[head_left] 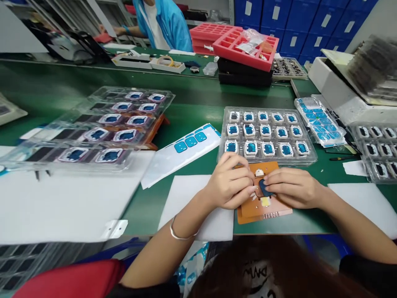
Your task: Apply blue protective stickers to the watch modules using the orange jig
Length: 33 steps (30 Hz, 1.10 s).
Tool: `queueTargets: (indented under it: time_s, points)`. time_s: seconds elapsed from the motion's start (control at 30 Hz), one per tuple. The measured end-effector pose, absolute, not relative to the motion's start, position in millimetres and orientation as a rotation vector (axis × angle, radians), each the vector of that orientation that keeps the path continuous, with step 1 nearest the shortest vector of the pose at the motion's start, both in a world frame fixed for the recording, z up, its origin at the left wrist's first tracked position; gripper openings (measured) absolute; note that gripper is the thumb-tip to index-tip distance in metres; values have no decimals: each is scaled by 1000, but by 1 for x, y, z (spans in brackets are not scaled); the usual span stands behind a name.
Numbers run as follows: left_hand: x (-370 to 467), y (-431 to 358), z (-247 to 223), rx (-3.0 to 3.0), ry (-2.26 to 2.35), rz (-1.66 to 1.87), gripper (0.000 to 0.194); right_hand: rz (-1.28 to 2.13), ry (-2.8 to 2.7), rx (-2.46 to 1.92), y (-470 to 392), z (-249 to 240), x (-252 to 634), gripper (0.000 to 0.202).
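An orange flat jig [248,213] lies before me on the green bench, with a white part [259,172] near its top and a yellow patch [265,201] lower down. My right hand [294,188] pinches a dark blue rounded-square piece [263,188] over the jig's middle. From the other side, my left hand [231,182] reaches to the jig with its fingers drawn together. Whatever those fingertips grip is too small or hidden. Just behind the jig stands a clear tray [221,155] of watch-like cases with blue faces.
A sheet of blue stickers [186,153] lies left of that tray. Farther left are stacked clear trays [145,134] with more cases. A blue sticker pack [319,122] and another tray [374,153] sit to the right. Red foam trays [245,47] and a person in a blue jacket [176,25] are beyond.
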<state>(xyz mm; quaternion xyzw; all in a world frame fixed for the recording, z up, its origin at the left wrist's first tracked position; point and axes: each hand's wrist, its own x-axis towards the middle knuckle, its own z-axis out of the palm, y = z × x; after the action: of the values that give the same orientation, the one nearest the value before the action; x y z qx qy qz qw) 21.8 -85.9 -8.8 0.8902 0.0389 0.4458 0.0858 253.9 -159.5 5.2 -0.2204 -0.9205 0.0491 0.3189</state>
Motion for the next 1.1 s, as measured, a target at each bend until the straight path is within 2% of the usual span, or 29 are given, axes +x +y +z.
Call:
queueTargets:
  time_s: [0.6,0.8,1.1]
  points:
    - [22,-87,-8,2744,-43,1091,30,-72,-2501,-671,-166,8,247,22]
    - [23,-86,-7,2799,-30,1139,30,15,-2472,-628,-159,3,249,21]
    - [24,-92,-9,2700,-37,1005,36,34,-2269,-606,-145,-2,264,27]
